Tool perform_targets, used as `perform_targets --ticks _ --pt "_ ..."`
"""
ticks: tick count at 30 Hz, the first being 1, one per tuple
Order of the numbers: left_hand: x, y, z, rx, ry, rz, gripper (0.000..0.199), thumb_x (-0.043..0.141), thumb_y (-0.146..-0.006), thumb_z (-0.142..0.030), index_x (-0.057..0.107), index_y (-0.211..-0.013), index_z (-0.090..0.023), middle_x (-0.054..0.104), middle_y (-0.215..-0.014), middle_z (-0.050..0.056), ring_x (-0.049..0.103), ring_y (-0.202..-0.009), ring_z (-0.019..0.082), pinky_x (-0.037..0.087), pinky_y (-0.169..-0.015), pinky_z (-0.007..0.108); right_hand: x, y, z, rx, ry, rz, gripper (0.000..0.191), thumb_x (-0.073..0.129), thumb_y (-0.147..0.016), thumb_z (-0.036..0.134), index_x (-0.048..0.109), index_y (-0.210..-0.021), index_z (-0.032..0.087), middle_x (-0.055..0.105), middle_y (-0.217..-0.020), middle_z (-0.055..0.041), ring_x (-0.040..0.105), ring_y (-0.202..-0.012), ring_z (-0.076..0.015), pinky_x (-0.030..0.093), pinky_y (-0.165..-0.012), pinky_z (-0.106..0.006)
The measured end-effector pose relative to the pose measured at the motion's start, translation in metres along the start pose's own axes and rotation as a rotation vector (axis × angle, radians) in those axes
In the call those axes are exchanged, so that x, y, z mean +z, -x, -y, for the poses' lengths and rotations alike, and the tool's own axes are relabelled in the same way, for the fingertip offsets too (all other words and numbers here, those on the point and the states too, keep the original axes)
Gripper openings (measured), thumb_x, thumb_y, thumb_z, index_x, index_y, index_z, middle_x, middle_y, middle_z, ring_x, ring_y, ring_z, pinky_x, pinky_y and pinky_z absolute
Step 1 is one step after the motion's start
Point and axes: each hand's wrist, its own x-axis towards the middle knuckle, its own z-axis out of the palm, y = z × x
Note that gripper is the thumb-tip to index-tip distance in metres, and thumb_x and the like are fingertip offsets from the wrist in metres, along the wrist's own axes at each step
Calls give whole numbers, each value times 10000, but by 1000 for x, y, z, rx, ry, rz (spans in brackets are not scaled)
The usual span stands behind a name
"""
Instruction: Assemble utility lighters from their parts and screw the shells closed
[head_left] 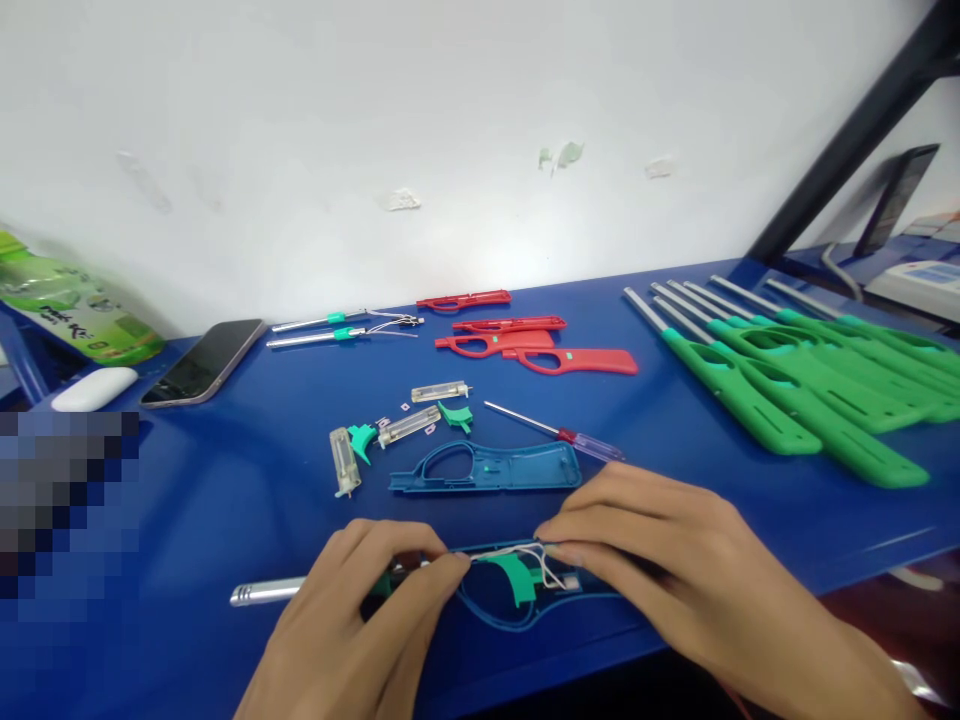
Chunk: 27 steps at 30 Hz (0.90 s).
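My left hand (367, 600) is closed around the neck of a blue lighter half-shell (517, 625), thumb and forefinger pressed at its top edge. A metal lighter tube (266, 591) sticks out to the left from beneath that hand. At the shell's handle, my right hand (660, 560) pinches by the upper rim, where thin white wires (551, 575) loop. Its fingers cover much of the handle. Inside the shell sits a green trigger (517, 578). The matching blue half-shell (525, 468) lies just beyond, inner side up.
Clear fuel tanks (411, 426) and green triggers (362, 441) lie ahead, near a screwdriver (559, 432). Red shells (574, 360) and metal tubes with wires (315, 340) are farther back. Several green lighters (795, 380) lie right; a phone (204, 362) and bottle (75, 305) left.
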Motion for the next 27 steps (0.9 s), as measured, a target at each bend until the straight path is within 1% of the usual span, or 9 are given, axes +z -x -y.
perform_targets --ticks 3,6,8,12,16,20,24,27 --pt "0 0 -2 -35 18 8 257 510 -1090 -141 679 -1199 -301 697 -1099 -3 693 -922 123 575 -840 254 -1 -3 0 13 -22 -13 199 565 -1124 185 740 -1141 279 811 -1087 56 752 -963 -112 572 -909 -227" --pt "0 1 -2 -9 -5 23 211 513 -1106 -190 666 -1212 -291 692 -1108 8 690 -944 130 572 -845 254 0 -3 -1 -36 41 -42 217 525 -1140 197 734 -1118 252 815 -1046 27 754 -919 -136 583 -867 -265" --pt "0 1 -1 -6 -19 18 183 516 -1115 -217 659 -1198 -297 691 -1109 -2 690 -961 125 567 -863 239 2 -3 -1 -51 91 -56 222 513 -1141 190 723 -1099 244 810 -1026 16 745 -883 -148 580 -840 -283" --pt "1 -2 -1 -11 -22 12 164 516 -1128 -248 656 -1198 -298 685 -1123 -17 696 -977 100 563 -912 194 7 -2 -2 -9 126 -53 178 529 -1120 138 664 -1089 250 779 -1012 25 702 -855 -164 546 -814 -304" --pt "1 -5 -1 -8 -6 29 141 511 -1132 -251 638 -1177 -291 683 -1101 -28 703 -966 82 568 -905 155 10 -1 -3 -2 143 -61 152 554 -1103 115 616 -1115 253 768 -1016 31 688 -858 -174 516 -793 -317" --pt "0 -5 -1 21 -8 20 165 503 -1128 -210 639 -1190 -279 681 -1098 -12 704 -962 90 577 -899 166 13 -5 -5 -29 195 -101 195 572 -1074 63 612 -1129 245 780 -1021 34 702 -852 -169 513 -805 -316" --pt "1 -2 0 10 1 29 138 527 -1120 -218 637 -1181 -273 683 -1095 -4 708 -954 104 590 -890 189 14 -11 -4 -62 207 -161 144 599 -1077 88 625 -1095 229 786 -974 27 703 -813 -147 514 -799 -293" --pt "1 -1 0 6 2 30 157 516 -1123 -216 645 -1185 -281 685 -1097 -7 709 -951 103 588 -892 190 14 -14 -2 -77 211 -204 140 597 -1079 88 642 -1064 220 792 -953 21 715 -803 -133 519 -814 -274"
